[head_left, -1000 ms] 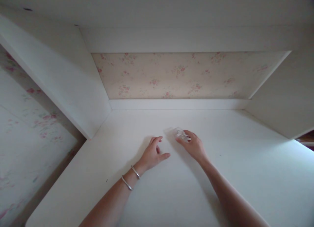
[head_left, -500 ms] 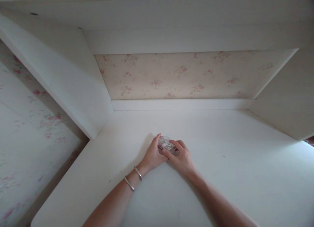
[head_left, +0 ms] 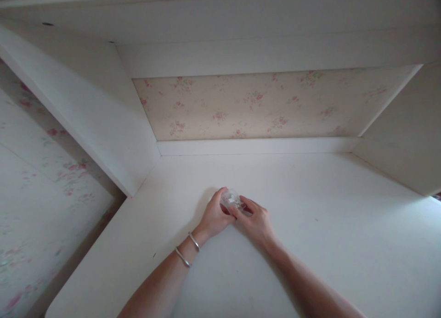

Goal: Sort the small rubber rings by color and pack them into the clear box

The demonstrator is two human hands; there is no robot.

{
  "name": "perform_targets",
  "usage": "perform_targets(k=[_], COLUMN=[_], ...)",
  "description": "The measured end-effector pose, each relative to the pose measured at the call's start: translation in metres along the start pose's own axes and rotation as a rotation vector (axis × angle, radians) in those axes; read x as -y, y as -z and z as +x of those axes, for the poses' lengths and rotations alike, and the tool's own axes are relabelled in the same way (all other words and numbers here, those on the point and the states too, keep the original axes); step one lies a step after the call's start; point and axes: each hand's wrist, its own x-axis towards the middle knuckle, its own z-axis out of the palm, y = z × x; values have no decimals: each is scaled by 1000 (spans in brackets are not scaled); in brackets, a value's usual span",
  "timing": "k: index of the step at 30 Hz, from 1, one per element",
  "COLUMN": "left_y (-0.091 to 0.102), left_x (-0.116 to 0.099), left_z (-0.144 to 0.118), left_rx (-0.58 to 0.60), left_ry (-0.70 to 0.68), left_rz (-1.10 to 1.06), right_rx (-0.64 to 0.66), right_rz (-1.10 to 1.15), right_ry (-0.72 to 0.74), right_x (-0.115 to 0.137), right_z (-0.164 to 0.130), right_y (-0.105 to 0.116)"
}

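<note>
Between my hands is a small clear plastic object (head_left: 230, 197) with whitish parts showing in or on it; its exact kind is too small to make out. My left hand (head_left: 215, 214) wraps around its left side, thumb and fingers closed on it. From the right, my right hand (head_left: 255, 217) pinches its near right edge with thumb and fingertips. Fingers cover part of the object's lower side. Two silver bangles (head_left: 182, 256) circle my left wrist.
Both arms reach over a white desktop (head_left: 292, 263). White side panels stand at the left (head_left: 86, 107) and right (head_left: 406, 134), with a white shelf (head_left: 220, 22) overhead. Floral wallpaper (head_left: 241, 107) shows at the back. A small dark speck (head_left: 154, 255) lies on the desktop.
My right fingers have shifted slightly on the clear plastic object, and its angle has changed a little. My left hand stays around it. The view has moved slightly.
</note>
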Motion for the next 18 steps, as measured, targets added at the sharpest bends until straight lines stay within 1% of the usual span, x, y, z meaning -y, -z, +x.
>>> perform_targets(k=[5,8,11,16,18], left_y=[0,1,1,1,0], left_x=[-3,-5,-7,-8,-8], left_z=[-1,-1,-1,-1,-1], left_rx=[-11,-31,-41,-42,-40], left_ry=[20,19,27,56,73], left_rz=[-62,-123,-193,-269,-284], right_rx=[55,40,21,21,-9], right_rz=[-29,-43,-17,65,111], right_ry=[-23,-63,-70,-86,-98], right_x=[1,0,0,-4,-8], right_z=[1,1,1,5,8], right_y=[2,0,-1,1,3])
